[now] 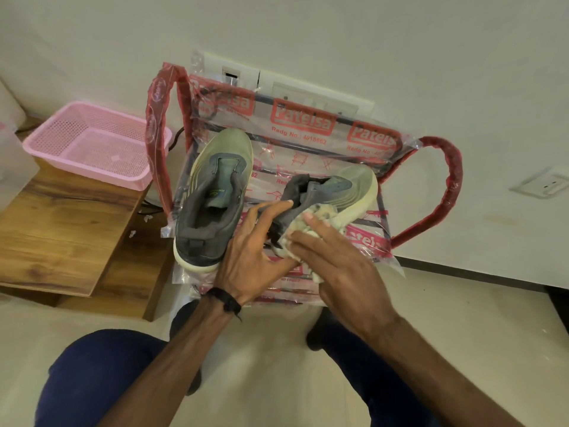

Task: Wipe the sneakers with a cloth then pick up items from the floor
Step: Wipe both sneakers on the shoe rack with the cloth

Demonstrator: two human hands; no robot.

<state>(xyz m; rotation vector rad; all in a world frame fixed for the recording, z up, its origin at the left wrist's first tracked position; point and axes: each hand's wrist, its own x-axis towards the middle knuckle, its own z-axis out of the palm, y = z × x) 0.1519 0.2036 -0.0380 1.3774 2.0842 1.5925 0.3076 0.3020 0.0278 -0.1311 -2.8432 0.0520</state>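
Observation:
Two grey-green sneakers rest on a plastic-wrapped chair seat in front of me. The left sneaker stands flat, toe pointing away. The right sneaker is tilted on its side, toe to the right. My left hand grips the right sneaker at its dark heel collar. My right hand presses a crumpled pale cloth against the side of that sneaker near the sole.
A pink mesh basket sits on a low wooden table to the left. The chair's red wrapped arms rise on both sides. A white wall with sockets is behind. My knees in dark blue trousers are over the pale floor.

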